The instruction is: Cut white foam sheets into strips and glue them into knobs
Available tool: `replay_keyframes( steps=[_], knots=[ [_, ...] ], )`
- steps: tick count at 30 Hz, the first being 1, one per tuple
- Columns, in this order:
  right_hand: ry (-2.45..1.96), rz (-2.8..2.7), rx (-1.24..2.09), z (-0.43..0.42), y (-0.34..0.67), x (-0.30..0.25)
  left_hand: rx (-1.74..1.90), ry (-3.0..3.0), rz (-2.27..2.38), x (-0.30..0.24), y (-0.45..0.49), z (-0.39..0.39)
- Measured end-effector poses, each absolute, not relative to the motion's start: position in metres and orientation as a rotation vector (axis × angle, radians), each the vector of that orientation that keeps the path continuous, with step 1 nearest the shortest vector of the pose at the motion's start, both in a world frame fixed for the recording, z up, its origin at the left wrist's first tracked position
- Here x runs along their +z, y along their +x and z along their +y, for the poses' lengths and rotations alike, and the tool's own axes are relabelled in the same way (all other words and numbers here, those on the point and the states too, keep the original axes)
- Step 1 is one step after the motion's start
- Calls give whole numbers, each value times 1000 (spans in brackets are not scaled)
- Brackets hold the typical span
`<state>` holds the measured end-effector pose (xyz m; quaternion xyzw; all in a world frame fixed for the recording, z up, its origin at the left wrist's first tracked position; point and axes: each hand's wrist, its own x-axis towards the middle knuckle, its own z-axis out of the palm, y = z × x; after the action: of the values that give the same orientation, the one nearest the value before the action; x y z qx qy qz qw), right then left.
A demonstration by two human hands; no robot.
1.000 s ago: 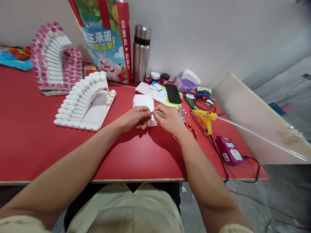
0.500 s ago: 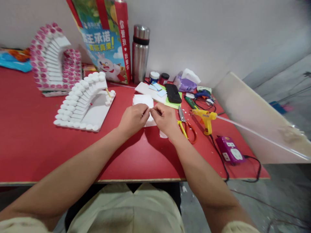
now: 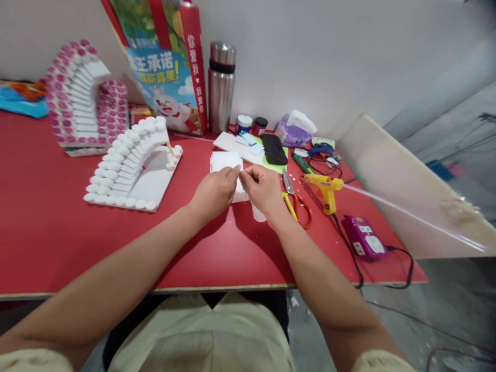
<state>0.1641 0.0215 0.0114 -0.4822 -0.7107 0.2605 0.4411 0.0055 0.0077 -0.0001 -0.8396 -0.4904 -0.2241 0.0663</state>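
Over a stack of white paper squares [image 3: 226,159], my left hand [image 3: 216,191] and my right hand [image 3: 264,190] meet fingertip to fingertip. Both hands are closed in a pinch, and whatever lies between the fingers is too small or hidden to make out. A white strip [image 3: 259,213] that looks like paper shows beneath my right hand. Right of that hand lie scissors [image 3: 296,204] with red and yellow handles. To the left stands a white curved staircase model [image 3: 134,168] edged with round white pieces.
A yellow glue gun [image 3: 327,190] with a long clear stick lies at the right, near a purple power socket box [image 3: 365,238]. Behind are a steel flask [image 3: 221,88], small jars [image 3: 244,124], a tissue pack [image 3: 295,133] and a black case [image 3: 275,149]. A pink-trimmed staircase model [image 3: 87,98] stands back left.
My fingertips have shifted slightly, with the left thumb and fingers turned more upright. More of the white strip shows under my right hand. The view has moved a little.
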Motion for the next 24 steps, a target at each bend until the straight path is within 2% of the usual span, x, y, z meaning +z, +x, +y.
replay_keyframes(
  steps=[7,11,17,24],
  knots=[
    [-1193,-1683,698,23,165,13,-1012,-2538,-1337,-9,4,11],
    [-1179,-1663,688,21,165,17,-1461,-2593,-1303,-4,6,8],
    [-1079,-1708,710,21,167,20,-2107,-2705,-1495,1,7,10],
    [-1062,-1777,718,21,169,19,-2097,-2777,-1459,-4,4,15]
  ],
)
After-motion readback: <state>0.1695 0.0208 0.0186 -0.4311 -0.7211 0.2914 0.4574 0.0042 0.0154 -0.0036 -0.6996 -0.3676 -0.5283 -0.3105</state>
